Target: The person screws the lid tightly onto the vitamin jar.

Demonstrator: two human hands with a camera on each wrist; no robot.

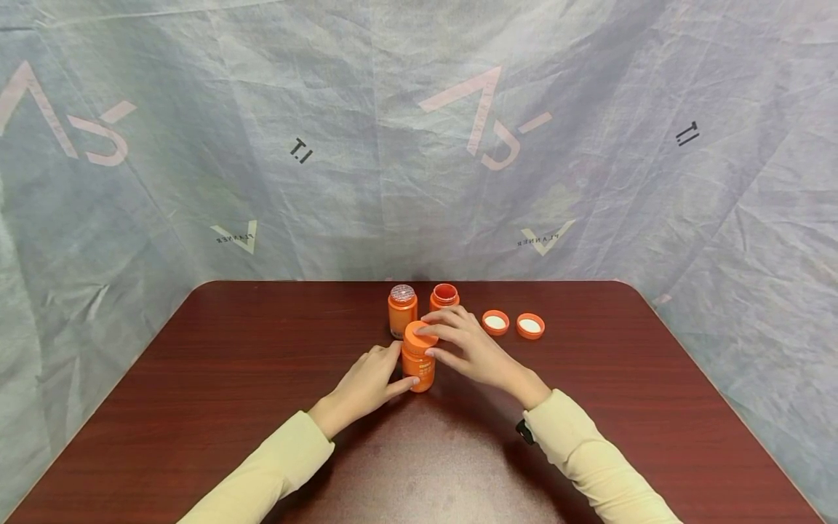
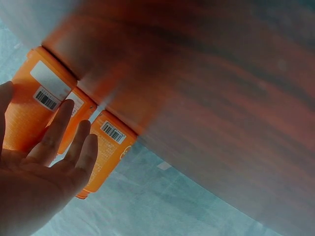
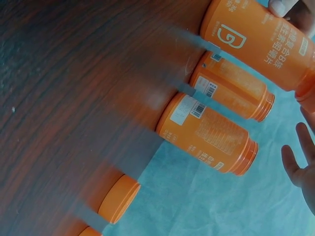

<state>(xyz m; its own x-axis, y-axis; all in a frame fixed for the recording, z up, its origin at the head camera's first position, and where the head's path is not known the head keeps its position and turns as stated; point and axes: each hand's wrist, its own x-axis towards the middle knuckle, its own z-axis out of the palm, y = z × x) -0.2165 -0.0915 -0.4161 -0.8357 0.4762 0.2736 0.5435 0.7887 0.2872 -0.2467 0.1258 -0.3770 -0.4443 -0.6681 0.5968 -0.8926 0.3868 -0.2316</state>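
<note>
An orange bottle with its orange cap on stands upright at the middle of the table. My left hand holds its body, the thumb across the front and the other fingers behind at the left. From the right, my right hand grips the cap, fingers over its top and thumb low at its side. In the right wrist view the last fingers of the right hand spread away from the cap. Just behind stand two uncapped orange bottles, one with a silvery top and one with an open mouth.
Two orange caps lie with their white insides up, the nearer-in cap and the outer cap, right of the bottles. The dark red wooden table ends at a grey printed cloth behind.
</note>
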